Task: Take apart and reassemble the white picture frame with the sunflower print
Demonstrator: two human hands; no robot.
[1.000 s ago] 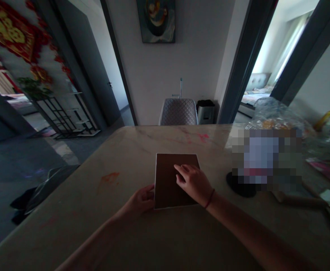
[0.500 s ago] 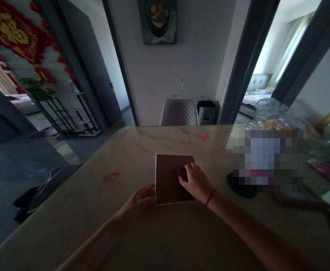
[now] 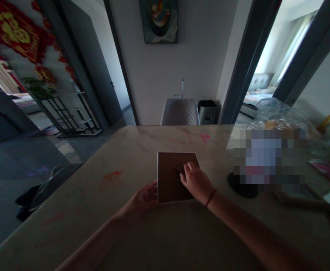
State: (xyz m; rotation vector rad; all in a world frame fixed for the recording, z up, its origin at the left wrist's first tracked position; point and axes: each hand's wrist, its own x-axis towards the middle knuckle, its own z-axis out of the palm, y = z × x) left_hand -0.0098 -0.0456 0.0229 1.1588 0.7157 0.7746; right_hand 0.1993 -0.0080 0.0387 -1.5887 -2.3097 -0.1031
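Observation:
A square brown panel with thin white edges (image 3: pixel 170 180) lies on the marble-patterned table (image 3: pixel 136 146) in front of me. My left hand (image 3: pixel 146 195) is at the panel's lower left edge, its fingers partly hidden behind that edge and gripping it. Over the right part of the panel is my right hand (image 3: pixel 194 178), wearing a thin red band at the wrist. Its fingers are closed on a small dark piece (image 3: pixel 179 169), which rests against the brown surface and is hard to make out.
Right of the panel lies a black round base (image 3: pixel 242 185) beside a blurred-out patch. Clear plastic wrapping (image 3: pixel 277 113) and other items crowd the table's right side. A quilted chair (image 3: pixel 180 112) stands beyond the far edge, near a bin (image 3: pixel 207 112).
The panel and both hands appear slightly further right and up in the view. My right hand keeps its closed hold on the small dark piece.

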